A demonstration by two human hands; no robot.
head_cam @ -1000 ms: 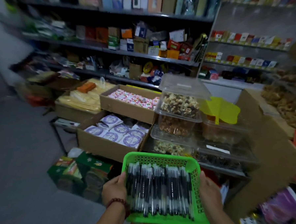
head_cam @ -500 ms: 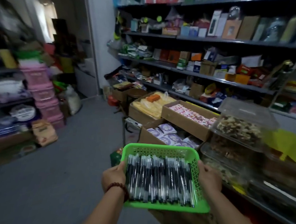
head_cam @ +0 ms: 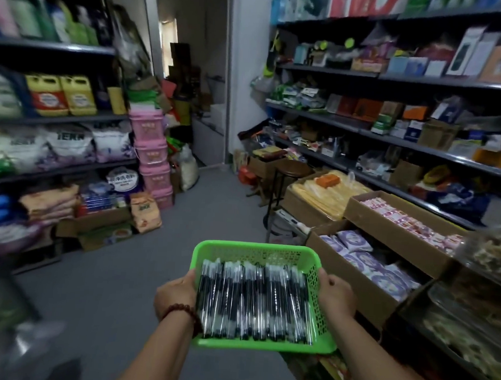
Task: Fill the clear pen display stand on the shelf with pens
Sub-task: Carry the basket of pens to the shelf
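Basket (head_cam: 258, 247), green plastic, lattice-walled, rectangular: held level in front of the person over the grey floor (head_cam: 114, 272), long axis running away from them.

Contents: pens (head_cam: 255, 303), black with clear casing, laid side by side lengthwise in a tight row that covers the basket's bottom from wall to wall.

Left hand (head_cam: 175, 297): grips the basket's left rim, fingers curled round the edge. A dark beaded bracelet (head_cam: 179, 311) sits on its wrist, just beside the basket's near left corner.

Right hand (head_cam: 336, 297): grips the basket's right rim, thumb on top against the lattice wall, fingers wrapped below.

Right of the basket, near: open cardboard box (head_cam: 364, 265) of purple-and-white packets. Beyond it are a second box (head_cam: 410, 221) of small pink-and-white packets and a third (head_cam: 327, 199) of yellow goods with an orange pack on top. Behind these stand dark shelves (head_cam: 391, 133) crowded with small boxed stock, too blurred to read.

Far left of the basket: stack of pink lidded tubs (head_cam: 152, 155), yellow jugs (head_cam: 62, 95) on a shelf, bagged goods below.

Straight beyond the basket: round stool (head_cam: 292, 170), then a doorway (head_cam: 191, 70).
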